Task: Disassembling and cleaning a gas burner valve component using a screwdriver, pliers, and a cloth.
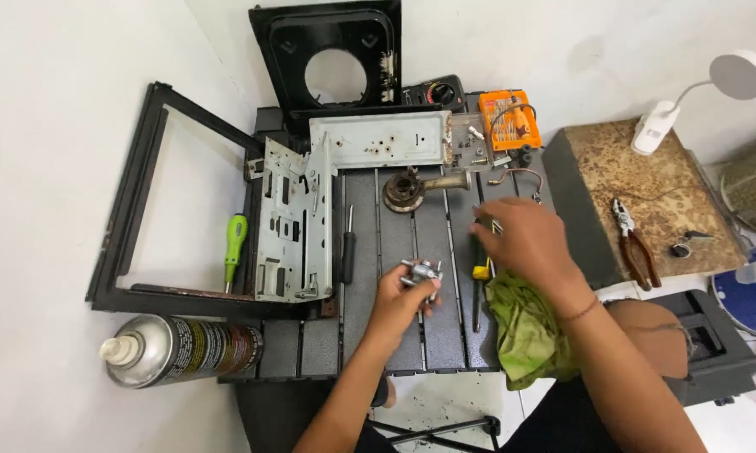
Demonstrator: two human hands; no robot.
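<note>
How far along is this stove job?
Stripped down already: the black top cover, frame and metal panels lie apart on the table. In hand: the left hand holds a small metal valve; the right hand reaches over the screwdriver. Nothing looks reassembled.

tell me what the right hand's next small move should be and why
Probably lower the right hand and close it on the yellow-handled screwdriver lying just beneath its fingers. The left hand already holds the small metal valve fitting up off the dark slatted table, while the right hand is empty with its fingers spread over that tool, beside the green rag.
</note>
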